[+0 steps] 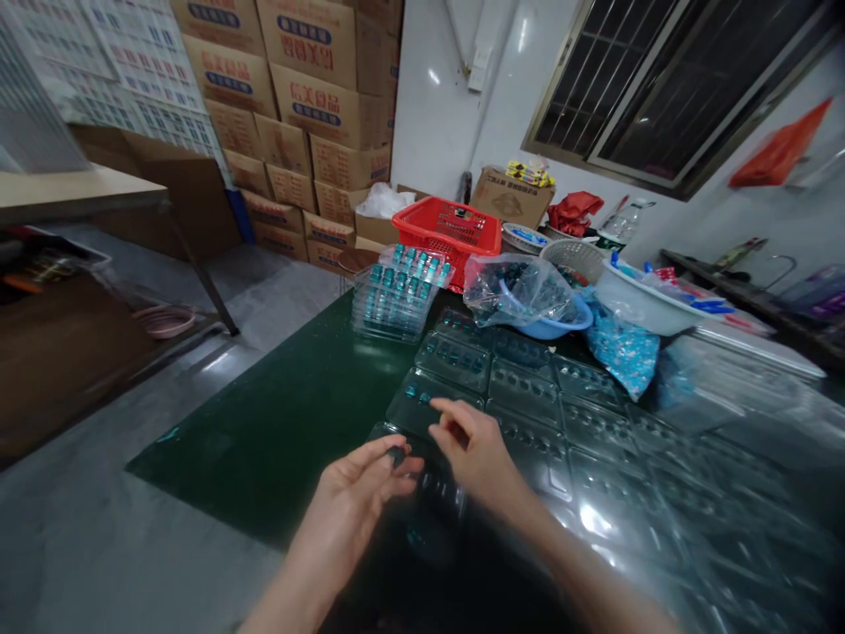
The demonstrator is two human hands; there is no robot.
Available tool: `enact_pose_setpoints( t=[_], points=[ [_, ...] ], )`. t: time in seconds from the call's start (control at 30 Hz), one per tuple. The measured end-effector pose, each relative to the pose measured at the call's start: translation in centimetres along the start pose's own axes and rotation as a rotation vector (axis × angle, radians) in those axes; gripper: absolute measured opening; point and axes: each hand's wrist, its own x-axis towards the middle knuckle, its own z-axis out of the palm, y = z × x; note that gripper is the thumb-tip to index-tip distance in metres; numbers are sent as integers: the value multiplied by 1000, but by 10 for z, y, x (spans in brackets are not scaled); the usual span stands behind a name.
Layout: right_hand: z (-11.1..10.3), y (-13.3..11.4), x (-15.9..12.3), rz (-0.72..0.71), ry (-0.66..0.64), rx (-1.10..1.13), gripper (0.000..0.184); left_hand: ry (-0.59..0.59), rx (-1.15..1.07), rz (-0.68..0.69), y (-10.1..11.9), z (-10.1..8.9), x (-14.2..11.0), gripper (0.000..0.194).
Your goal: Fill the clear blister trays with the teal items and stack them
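Left hand pinches a small dark piece. Right hand has its fingertips pressed together above a clear blister tray; cannot tell if anything's held. Keep pinches light.

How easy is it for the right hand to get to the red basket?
Probably not easy: the right hand is down over the clear blister trays, while the red basket sits far back, beyond the stacked trays and the bagged blue bowl.
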Motion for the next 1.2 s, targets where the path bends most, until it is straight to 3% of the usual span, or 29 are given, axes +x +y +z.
enact_pose_setpoints(
  t=[0.1,0.27,0.63,0.77,0.93,1.07,1.2],
  points=[
    [3,-20,-19,30,-73,309,21,24,151,68,-6,1,0,26],
    [9,-30,-30,125,-42,420,10,74,285,183,-14,2,0,17],
    [-10,-17,-39,21,-135,494,17,-100,-3,-97,-15,11,-2,15],
    [-9,-14,-51,-12,-133,384,12,-144,-52,-218,-22,13,1,22],
    [-11,-7,-53,-50,-52,215,10,-197,-57,-268,-23,18,1,13],
    [-20,21,-23,47,110,2,12,-112,75,-146,-11,14,0,20],
    [-24,48,12,109,29,-339,16,63,292,120,0,-6,1,21]
  ],
)
